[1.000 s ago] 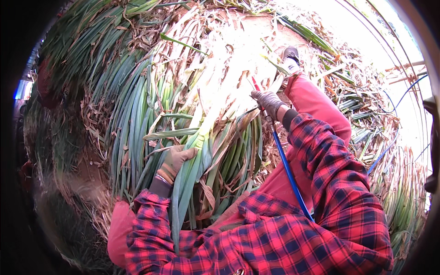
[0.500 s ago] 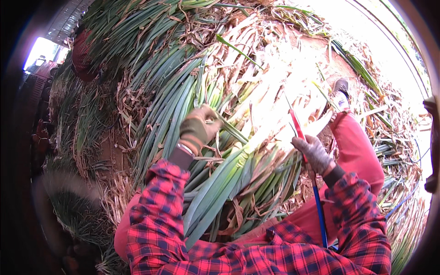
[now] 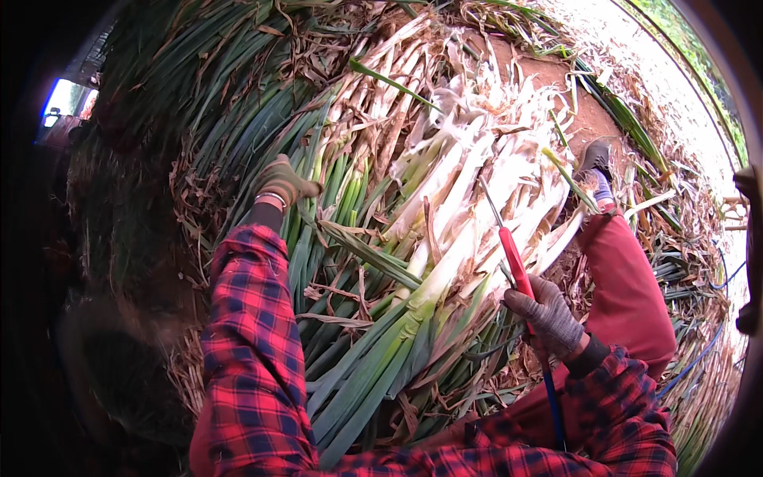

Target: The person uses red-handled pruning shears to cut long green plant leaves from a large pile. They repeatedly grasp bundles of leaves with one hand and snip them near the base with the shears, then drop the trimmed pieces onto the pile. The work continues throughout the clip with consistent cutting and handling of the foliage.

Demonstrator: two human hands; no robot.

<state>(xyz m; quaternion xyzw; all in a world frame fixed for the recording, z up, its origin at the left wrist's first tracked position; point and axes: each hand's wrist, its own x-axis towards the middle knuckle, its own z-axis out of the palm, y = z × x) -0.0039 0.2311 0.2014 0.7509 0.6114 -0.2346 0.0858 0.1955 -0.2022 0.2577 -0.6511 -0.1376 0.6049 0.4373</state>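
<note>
My left hand, in a striped glove, reaches over the green leaves of a pile of leeks. Its thumb points right, apart from the fingers, and nothing shows in its hold. My right hand, in a grey glove, is closed around a red air blow gun. The gun's thin metal nozzle points up and left over white leek shanks, and a blue hose runs down from it. A thick leek lies across the middle, its green leaves toward my lap and its white end toward the far right.
Dry peeled skins litter the heap ahead. More leeks lie beyond my right leg, along with another blue hose. A shoe rests at the heap's right edge, beside bare brown ground. The left side is dark.
My left hand has moved left and a little away from me, from the middle leek to the leafy pile. My right hand still holds the air blow gun, slightly lower. The glare has faded.
</note>
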